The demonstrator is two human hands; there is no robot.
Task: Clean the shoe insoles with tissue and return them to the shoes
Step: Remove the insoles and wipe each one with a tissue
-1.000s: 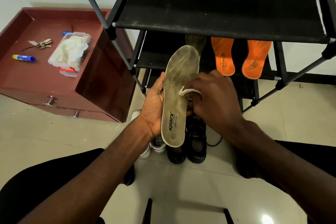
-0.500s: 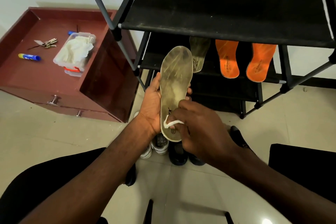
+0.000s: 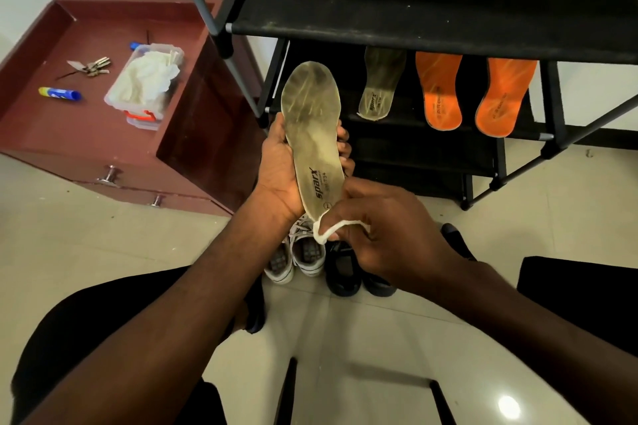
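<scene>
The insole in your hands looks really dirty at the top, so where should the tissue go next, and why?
Probably back up toward the toe. The right hand pinches the tissue at the heel of the Sparx insole, which the left hand holds upright. Dark grime shows across the toe and middle, so another stroke there seems needed.

A long, dirty beige foam insole (image 3: 313, 134) printed "sparx" stands upright at the frame's centre, toe end up and heel end down, its grey-smudged top side facing the camera. A small folded white tissue (image 3: 326, 230) touches its heel end. On the black rack shelf in the upper right lean a matching grimy beige insole (image 3: 379, 86) and two orange insoles (image 3: 439, 90) (image 3: 502, 97). Below centre, on the floor, white sneakers (image 3: 303, 254) and black shoes (image 3: 348, 272) stand side by side.
</scene>
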